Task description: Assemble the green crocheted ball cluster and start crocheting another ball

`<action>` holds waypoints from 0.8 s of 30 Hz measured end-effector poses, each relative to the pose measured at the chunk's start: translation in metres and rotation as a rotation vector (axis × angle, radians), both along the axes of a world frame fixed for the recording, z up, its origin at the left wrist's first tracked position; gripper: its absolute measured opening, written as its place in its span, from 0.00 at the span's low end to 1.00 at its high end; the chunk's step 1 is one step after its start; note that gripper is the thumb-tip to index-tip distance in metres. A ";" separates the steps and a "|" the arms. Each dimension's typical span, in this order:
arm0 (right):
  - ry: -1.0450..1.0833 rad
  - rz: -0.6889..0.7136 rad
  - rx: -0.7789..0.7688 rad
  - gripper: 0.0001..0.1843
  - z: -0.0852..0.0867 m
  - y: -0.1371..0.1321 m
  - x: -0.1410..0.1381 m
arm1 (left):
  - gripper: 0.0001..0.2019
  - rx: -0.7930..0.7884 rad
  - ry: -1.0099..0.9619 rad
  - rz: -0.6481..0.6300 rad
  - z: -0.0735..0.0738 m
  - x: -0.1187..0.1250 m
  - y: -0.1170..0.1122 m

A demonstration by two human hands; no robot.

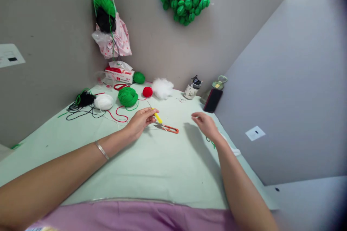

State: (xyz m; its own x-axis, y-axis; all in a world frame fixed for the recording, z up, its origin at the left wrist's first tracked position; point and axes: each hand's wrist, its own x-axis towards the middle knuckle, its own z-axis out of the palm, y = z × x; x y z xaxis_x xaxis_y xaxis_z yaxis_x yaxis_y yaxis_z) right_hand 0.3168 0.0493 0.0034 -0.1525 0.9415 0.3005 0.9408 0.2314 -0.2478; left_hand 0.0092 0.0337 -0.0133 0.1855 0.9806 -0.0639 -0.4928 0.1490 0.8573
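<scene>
left hand (140, 120) pinches crochet hook (158, 118), likely light, stiff, best held mid-handle; right hand (206, 124), nearer desk's right edge (251, 173), grip unclear.

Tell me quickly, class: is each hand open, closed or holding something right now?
Left hand: closed, holding a yellow hook.
Right hand: partly curled, with nothing visible in it; whether open or closed cannot be told.

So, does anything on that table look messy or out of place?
Yes, the black yarn at the left: it sprawls across the table in loose loops, while the white ball beside it is compactly wound. Nothing looks clearly damaged.
</scene>
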 end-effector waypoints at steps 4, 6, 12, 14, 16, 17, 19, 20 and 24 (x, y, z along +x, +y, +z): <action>0.096 0.332 -0.186 0.16 -0.014 -0.015 -0.059 | 0.13 -0.006 0.009 -0.006 0.000 0.000 -0.007; 0.021 0.388 -0.221 0.13 -0.018 -0.024 -0.075 | 0.14 -0.006 0.016 0.007 -0.001 -0.005 -0.009; 0.074 0.231 -0.129 0.08 -0.016 -0.027 -0.070 | 0.15 0.012 0.043 0.051 -0.006 -0.018 -0.008; 0.138 0.120 -0.073 0.07 -0.016 -0.019 -0.061 | 0.15 0.010 0.049 0.039 -0.008 -0.018 -0.008; 0.178 0.014 -0.042 0.06 -0.019 -0.011 -0.050 | 0.16 0.000 0.076 0.016 -0.009 -0.016 -0.010; 0.185 -0.026 -0.030 0.08 -0.022 -0.007 -0.044 | 0.16 -0.005 0.094 0.001 -0.009 -0.014 -0.011; 0.196 -0.096 -0.003 0.10 -0.026 -0.001 -0.033 | 0.16 -0.010 0.137 -0.031 -0.009 -0.011 -0.015; 0.197 -0.123 0.016 0.12 -0.027 0.000 -0.029 | 0.16 -0.007 0.159 -0.047 -0.008 -0.009 -0.017; 0.337 -0.090 0.049 0.14 -0.023 -0.006 -0.034 | 0.16 0.024 0.221 -0.072 -0.006 -0.004 -0.023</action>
